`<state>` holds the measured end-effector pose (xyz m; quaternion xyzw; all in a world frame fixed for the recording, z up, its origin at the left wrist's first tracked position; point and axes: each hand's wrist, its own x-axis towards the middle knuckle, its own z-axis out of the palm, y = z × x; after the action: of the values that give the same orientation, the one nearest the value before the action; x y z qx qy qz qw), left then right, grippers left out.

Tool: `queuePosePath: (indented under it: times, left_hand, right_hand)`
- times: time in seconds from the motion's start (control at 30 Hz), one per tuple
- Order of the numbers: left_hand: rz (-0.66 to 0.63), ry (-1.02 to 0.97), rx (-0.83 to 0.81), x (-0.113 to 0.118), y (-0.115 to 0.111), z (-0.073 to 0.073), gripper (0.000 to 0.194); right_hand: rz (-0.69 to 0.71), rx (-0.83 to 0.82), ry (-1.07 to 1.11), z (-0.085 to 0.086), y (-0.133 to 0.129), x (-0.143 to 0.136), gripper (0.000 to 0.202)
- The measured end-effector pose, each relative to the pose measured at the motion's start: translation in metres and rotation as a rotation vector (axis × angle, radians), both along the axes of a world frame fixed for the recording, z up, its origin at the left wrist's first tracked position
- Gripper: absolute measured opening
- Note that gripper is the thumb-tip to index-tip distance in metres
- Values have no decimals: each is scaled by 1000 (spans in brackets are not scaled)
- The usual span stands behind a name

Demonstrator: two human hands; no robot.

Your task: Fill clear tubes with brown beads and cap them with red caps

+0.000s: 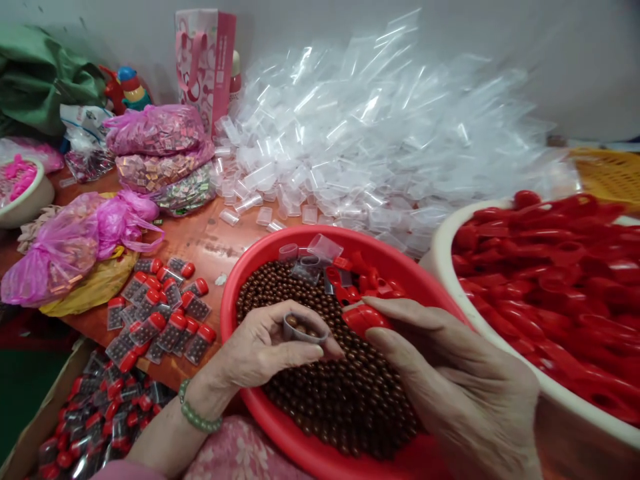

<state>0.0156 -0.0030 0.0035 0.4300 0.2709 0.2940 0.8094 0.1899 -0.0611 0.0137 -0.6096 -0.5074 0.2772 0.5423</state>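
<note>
My left hand (280, 347) is closed around a small clear plastic container (306, 329), its oval mouth facing up with brown balls inside. In my right hand (455, 380) a red plastic cap (367, 319) is pinched between thumb and fingers, a short gap to the right of the container. Both hands are over a red basin (235, 267) holding a mass of shiny brown balls (345, 400). Loose red caps (380, 283) and a few clear containers (324, 248) lie on the balls at the basin's far side.
A white tub (450, 230) full of red plastic pieces stands at right. Clear empty containers (350, 147) are heaped along the wall. Filled, red-capped containers (173, 330) lie on the table at left, with more in a box (50, 413) below. Pink bags (155, 130) sit behind.
</note>
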Motion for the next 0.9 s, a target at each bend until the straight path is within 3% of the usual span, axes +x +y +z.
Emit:
queuePosePath:
  times: [0.13,0.33,0.5,0.6,0.67,0.8,0.9]
  left_hand:
    - [13,-90,-64,-1,3,-5,32]
    - [4,-110,-74,-6,8,-9,37]
    - [21,-114,-120,-6,9,-14,39]
    - [42,-107,-153,-7,9,-16,42]
    - [63,-110,-171,-8,9,-17,43]
    - [94,-131,-201,-9,10,-17,45]
    - [84,-152,-213,-9,10,-18,45]
  right_hand:
    - [-57,-30,32,-3,5,4,21]
    - [199,-288,-8,-14,22,26,29]
    - [249,-304,-81,-20,35,47,33]
    - [303,-290,-324,-29,38,55,28]
    - [310,-302,-637,-36,38,57,26]
    - [339,-511,-1261,-44,40,49,24]
    - [372,-587,-1385,-45,44,41,21]
